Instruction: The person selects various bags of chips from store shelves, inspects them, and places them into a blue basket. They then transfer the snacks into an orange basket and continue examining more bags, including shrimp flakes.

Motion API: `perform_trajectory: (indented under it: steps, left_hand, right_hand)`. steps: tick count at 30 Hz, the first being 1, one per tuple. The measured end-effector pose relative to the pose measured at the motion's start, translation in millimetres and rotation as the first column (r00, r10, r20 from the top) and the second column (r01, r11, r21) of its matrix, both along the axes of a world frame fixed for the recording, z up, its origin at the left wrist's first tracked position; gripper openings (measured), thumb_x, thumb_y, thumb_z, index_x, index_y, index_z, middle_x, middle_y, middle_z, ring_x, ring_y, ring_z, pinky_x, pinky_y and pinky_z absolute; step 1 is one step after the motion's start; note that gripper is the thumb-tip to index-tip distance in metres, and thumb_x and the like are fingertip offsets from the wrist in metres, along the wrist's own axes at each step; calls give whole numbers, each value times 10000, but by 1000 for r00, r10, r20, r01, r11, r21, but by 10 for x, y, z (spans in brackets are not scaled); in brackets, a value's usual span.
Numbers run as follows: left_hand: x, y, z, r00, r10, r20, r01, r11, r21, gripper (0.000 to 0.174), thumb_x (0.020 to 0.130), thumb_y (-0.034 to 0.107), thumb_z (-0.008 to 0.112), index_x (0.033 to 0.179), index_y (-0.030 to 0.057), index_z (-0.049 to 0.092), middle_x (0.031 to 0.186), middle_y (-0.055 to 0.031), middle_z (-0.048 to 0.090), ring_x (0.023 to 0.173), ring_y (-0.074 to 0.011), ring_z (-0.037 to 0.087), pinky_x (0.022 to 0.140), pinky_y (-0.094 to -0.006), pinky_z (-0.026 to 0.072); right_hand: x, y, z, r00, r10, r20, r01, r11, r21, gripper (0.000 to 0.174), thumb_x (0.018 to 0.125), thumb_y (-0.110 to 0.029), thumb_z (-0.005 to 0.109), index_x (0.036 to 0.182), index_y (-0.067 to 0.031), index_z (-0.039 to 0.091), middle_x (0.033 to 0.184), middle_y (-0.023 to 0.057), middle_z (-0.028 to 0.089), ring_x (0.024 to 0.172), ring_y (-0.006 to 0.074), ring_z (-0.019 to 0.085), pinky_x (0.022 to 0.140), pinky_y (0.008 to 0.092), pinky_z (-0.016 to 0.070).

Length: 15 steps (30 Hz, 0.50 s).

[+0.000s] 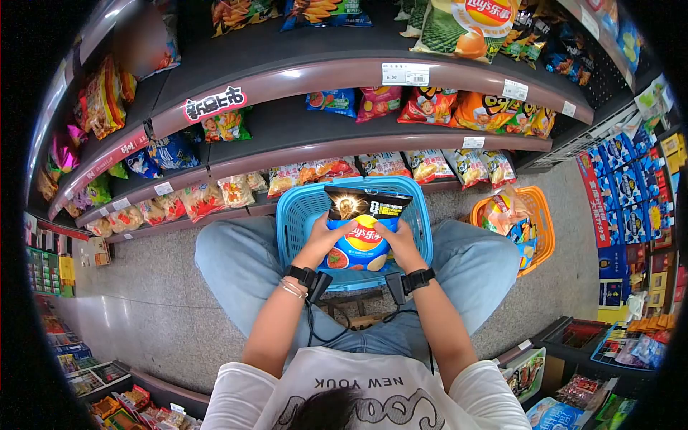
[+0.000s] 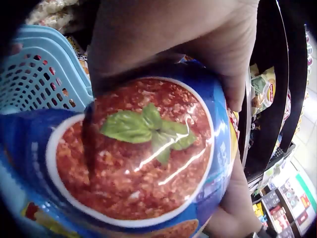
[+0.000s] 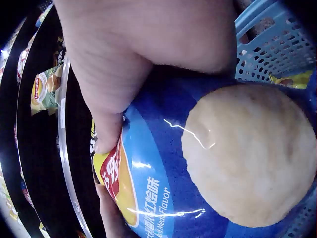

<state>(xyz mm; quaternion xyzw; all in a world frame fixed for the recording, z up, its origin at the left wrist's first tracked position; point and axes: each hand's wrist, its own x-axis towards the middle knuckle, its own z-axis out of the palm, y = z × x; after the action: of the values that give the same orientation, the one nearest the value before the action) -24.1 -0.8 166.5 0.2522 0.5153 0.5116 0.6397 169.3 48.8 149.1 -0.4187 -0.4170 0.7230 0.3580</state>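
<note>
Both hands hold a blue bag of Lay's potato chips (image 1: 356,254) with a black top section, upright over the blue shopping basket (image 1: 285,215). My left hand (image 1: 324,241) grips its left side and my right hand (image 1: 401,244) its right, thumbs lying across the front near the logo. In the left wrist view the left hand (image 2: 178,34) arches over the bag's printed tomato sauce and basil leaves. Seen from the right wrist, the right hand (image 3: 148,44) lies along the bag beside a printed chip. The fingers behind the bag are mostly hidden.
The blue basket sits between the knees. An orange basket (image 1: 549,233) with snack packs stands on the floor to the right. Ahead, curved shelves (image 1: 287,79) carry several chip bags (image 1: 469,29); the lowest row of snack bags (image 1: 430,166) is just beyond the blue basket.
</note>
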Motion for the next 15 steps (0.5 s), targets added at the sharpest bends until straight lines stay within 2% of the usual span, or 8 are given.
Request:
perform_trajectory:
  steps: [4,10,13,15]
  left_hand:
    - [11,-16,47,999,16,27,-17,1000,15,580,786,157,763,1253,-30,475,1149,-126,606,985,-175,622,841,-304,531]
    - [67,-20,27,998,43,39,-45,997,63,511,802,133,743,1224,-22,500,1102,-115,628,931,-182,643,820,-308,541]
    - [29,-5,-28,999,46,23,-47,998,48,521,800,137,745,1225,-26,491,1097,-116,628,930,-180,643,815,-309,543]
    - [15,1,-63,992,119,45,-121,991,62,492,803,144,742,1201,-22,506,1078,-116,637,919,-182,648,805,-312,547]
  right_hand:
    - [-25,-4,-16,1000,-10,-28,10,1000,11,430,826,-218,732,1149,3,551,1075,96,643,938,160,637,842,303,513]
    - [1,20,60,998,-8,56,11,999,-52,444,833,-212,725,1169,4,532,1114,106,628,977,184,628,859,319,509]
    - [10,37,35,999,50,-13,-50,996,-74,553,813,-207,742,1253,7,484,1176,109,592,1044,172,585,905,316,481]
    - [-7,36,33,993,84,-87,-88,995,-46,607,789,-212,763,1274,6,469,1189,108,587,1062,179,575,920,323,472]
